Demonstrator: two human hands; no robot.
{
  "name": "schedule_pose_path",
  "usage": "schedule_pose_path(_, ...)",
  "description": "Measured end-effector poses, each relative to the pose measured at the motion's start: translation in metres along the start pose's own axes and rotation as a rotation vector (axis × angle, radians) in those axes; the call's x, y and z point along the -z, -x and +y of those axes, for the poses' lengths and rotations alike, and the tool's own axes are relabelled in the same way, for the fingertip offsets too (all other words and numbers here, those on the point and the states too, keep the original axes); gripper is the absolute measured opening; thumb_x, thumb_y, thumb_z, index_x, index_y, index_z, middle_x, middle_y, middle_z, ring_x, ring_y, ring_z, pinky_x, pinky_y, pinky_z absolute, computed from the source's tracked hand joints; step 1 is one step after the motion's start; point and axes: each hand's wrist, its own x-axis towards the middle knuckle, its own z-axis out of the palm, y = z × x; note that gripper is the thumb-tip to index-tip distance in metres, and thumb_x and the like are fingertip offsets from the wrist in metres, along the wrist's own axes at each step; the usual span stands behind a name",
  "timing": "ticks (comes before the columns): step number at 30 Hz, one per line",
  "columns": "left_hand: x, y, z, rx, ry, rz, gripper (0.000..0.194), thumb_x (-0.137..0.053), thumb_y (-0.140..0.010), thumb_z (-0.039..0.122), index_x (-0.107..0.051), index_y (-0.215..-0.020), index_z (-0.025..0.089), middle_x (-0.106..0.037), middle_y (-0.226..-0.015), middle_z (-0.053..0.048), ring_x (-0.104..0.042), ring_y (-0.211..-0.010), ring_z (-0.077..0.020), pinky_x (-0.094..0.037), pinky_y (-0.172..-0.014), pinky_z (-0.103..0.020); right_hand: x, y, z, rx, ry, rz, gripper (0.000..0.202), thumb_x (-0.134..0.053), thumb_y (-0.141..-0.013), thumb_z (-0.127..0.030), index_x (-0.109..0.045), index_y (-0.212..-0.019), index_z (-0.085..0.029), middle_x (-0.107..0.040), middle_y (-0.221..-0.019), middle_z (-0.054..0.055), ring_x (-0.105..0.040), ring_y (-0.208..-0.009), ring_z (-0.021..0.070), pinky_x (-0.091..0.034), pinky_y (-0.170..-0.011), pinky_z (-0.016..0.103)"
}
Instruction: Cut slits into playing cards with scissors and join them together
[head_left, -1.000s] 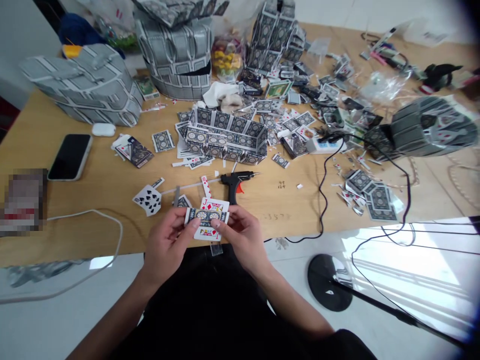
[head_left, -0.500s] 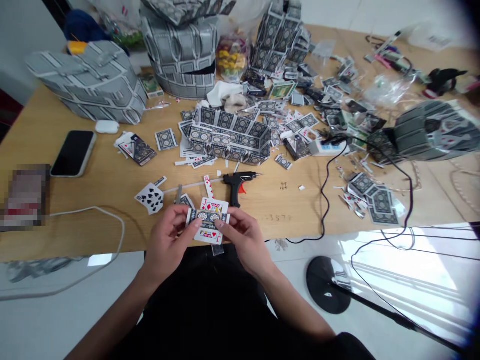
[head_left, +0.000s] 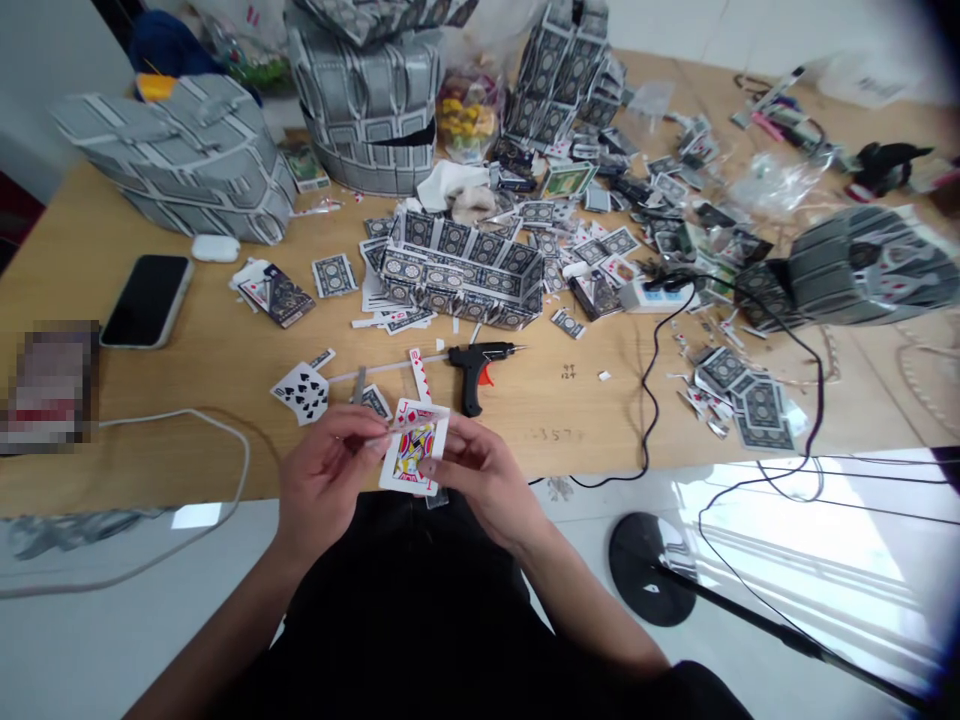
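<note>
A jack of diamonds card (head_left: 415, 450) is face up at the table's front edge, held by my right hand (head_left: 487, 480) with the thumb on its face. My left hand (head_left: 322, 480) pinches a thin card piece (head_left: 397, 432), seen nearly edge-on, over the top part of the jack. Just beyond the hands lie a red ten strip (head_left: 418, 374), a patterned card piece (head_left: 376, 401) and a ten of spades (head_left: 302, 392). The black glue gun (head_left: 474, 372) with a red trigger rests behind my right hand.
A long box of folded cards (head_left: 461, 270) stands mid-table, with scattered cards around it. Larger card-woven shapes (head_left: 367, 100) stand behind. At left are a phone (head_left: 147, 300) and a white cable (head_left: 217, 418); at right, a black cord (head_left: 657, 400) and a power strip (head_left: 652, 297).
The patterned piece that lay flat across the jack, held by both hands, is now tilted up in my left hand. More of the jack's face shows, and the card has turned slightly.
</note>
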Motion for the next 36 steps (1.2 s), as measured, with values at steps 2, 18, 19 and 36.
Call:
schedule_pose_path(2,0.005,-0.002,-0.001,-0.048,-0.011,-0.08,0.014,-0.074,-0.094,0.011,-0.078,-0.094,0.024,-0.075,-0.106,-0.004,-0.073,-0.102,-0.0197,-0.063,-0.085,-0.031,0.0,0.001,-0.003,-0.016,-0.001,-0.004,0.035,-0.093,-0.076,-0.019,-0.081,-0.108,-0.025,-0.085,-0.098,0.0,-0.078,-0.088,0.0191,-0.065,-0.088,0.033)
schedule_pose_path(18,0.018,-0.002,0.004,-0.031,-0.231,-0.202,0.032,-0.055,-0.105,0.012,-0.08,-0.091,0.026,-0.075,-0.108,-0.003,-0.072,-0.095,-0.0155,-0.055,-0.08,-0.026,-0.004,0.0,-0.006,-0.005,0.124,0.063,0.032,-0.094,-0.083,-0.041,-0.083,-0.108,-0.024,-0.085,-0.093,0.002,-0.077,-0.075,0.0182,-0.066,-0.077,0.034)
schedule_pose_path(19,0.018,0.0,0.005,0.002,-0.199,-0.185,0.03,-0.055,-0.105,0.013,-0.079,-0.092,0.025,-0.075,-0.106,-0.003,-0.071,-0.093,-0.0152,-0.055,-0.08,-0.026,-0.004,0.0,-0.006,0.009,0.145,0.066,0.031,-0.094,-0.083,-0.041,-0.083,-0.107,-0.024,-0.085,-0.092,0.002,-0.077,-0.075,0.0181,-0.066,-0.075,0.034)
schedule_pose_path(36,0.003,0.006,0.013,0.327,-0.211,-0.109,0.029,-0.069,-0.102,0.038,-0.065,-0.077,0.022,-0.057,-0.053,0.005,-0.052,-0.046,-0.0107,-0.043,-0.046,-0.02,-0.004,0.0,-0.006,0.007,0.21,0.119,0.027,-0.085,-0.092,-0.047,-0.084,-0.104,-0.023,-0.079,-0.079,0.001,-0.072,-0.067,0.0145,-0.067,-0.067,0.03)
